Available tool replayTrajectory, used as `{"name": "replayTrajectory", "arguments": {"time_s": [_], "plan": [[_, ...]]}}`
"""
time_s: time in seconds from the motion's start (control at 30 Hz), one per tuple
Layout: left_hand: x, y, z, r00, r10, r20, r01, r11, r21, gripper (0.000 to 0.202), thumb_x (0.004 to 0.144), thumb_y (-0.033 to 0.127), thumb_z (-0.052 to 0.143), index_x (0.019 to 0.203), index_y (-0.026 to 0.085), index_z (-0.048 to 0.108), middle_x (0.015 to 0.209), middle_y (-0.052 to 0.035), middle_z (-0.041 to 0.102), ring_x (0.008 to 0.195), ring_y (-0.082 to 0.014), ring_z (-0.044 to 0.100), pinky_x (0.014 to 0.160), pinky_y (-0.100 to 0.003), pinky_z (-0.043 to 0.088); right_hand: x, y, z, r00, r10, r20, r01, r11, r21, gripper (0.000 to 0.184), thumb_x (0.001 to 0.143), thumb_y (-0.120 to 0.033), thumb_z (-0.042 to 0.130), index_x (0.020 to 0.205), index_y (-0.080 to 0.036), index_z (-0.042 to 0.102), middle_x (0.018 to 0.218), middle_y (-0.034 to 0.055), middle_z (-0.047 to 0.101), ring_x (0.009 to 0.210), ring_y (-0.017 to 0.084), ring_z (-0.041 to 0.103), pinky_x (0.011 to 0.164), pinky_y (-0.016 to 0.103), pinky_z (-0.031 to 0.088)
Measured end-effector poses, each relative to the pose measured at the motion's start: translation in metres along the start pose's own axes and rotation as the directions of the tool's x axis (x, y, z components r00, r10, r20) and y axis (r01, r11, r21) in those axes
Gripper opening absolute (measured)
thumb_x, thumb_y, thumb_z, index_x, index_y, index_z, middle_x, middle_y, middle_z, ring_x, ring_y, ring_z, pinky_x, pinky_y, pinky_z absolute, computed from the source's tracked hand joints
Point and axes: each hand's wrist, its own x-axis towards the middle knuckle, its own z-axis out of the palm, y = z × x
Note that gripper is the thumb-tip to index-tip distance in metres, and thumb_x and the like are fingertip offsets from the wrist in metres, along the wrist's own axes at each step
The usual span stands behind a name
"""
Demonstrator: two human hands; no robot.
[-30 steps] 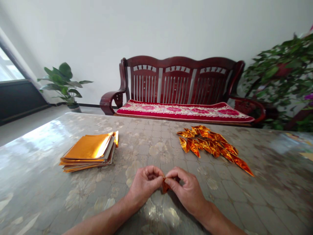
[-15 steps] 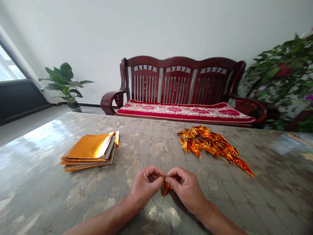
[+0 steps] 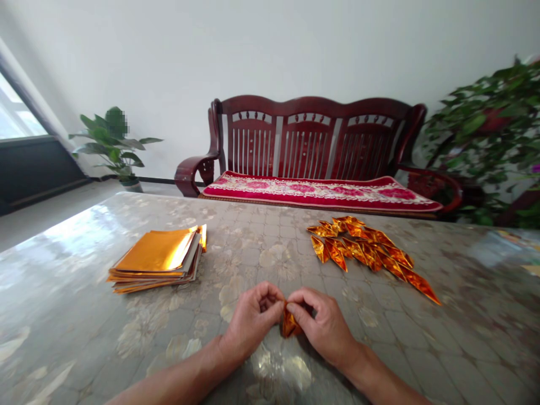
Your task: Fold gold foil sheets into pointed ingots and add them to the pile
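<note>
One gold foil piece [image 3: 290, 326] pinched by left hand [image 3: 255, 315] and right hand [image 3: 324, 322] together; it lies between them, slightly nearer right, hanging below pinch; long axis not clear.

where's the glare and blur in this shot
Head view, left: white glare on the table, a bright patch on the stack; head view, right edge: the plant looks smeared; head view, lower centre: the held foil looks soft, its folds hard to make out.

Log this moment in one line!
left hand: pinching shiny orange foil piece | right hand: pinching same piece | flat gold foil sheets: stacked, left
</note>
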Motion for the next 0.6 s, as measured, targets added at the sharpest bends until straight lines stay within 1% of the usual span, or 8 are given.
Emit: {"name": "replayTrajectory", "arguments": {"time_s": [0.1,0.2,0.4,0.6], "plan": [[0.000,-0.002,-0.001,0.999,0.034,-0.015,-0.033,0.997,0.072,0.007,0.075,0.023,0.061,0.075,0.016,0.061,0.058,0.0045,0.055,0.053,-0.0091,0.049,0.052,-0.018,0.038,0.001,0.000,0.000,1.000,-0.009,-0.001,0.009,1.000,-0.024,0.013,0.086,-0.019,0.059,0.074,-0.020,0.065,0.069,-0.0017,0.066,0.063,0.013,0.060,0.063,0.022,0.043],[-0.002,0.001,-0.001,0.997,0.070,-0.039,-0.063,0.987,0.151,0.008,0.077,0.021,0.059,0.073,0.016,0.063,0.060,0.0031,0.059,0.055,-0.0097,0.051,0.053,-0.019,0.038,0.001,0.000,0.000,1.000,-0.018,-0.004,0.018,0.999,-0.040,0.014,0.086,-0.019,0.058,0.074,-0.020,0.064,0.067,-0.0019,0.064,0.062,0.012,0.059,0.062,0.022,0.042],[-0.005,0.006,-0.003,0.990,0.134,-0.031,-0.123,0.965,0.231,0.014,0.078,0.016,0.056,0.075,0.016,0.070,0.066,-0.0003,0.068,0.062,-0.0134,0.060,0.060,-0.021,0.045,-0.002,-0.001,0.001,0.999,-0.049,-0.012,0.048,0.997,-0.062,0.016,0.086,-0.017,0.056,0.071,-0.020,0.062,0.065,-0.0020,0.062,0.061,0.012,0.058,0.061,0.021,0.042],[-0.008,0.010,-0.004,0.981,0.187,-0.044,-0.167,0.943,0.287,0.017,0.081,0.017,0.057,0.079,0.018,0.075,0.069,-0.0006,0.071,0.065,-0.0151,0.064,0.064,-0.021,0.048,0.000,0.000,0.000,0.998,-0.047,-0.040,0.044,0.997,-0.064,0.016,0.087,-0.019,0.056,0.073,-0.020,0.063,0.066,-0.0014,0.063,0.061,0.013,0.059,0.060,0.022,0.043]]}}
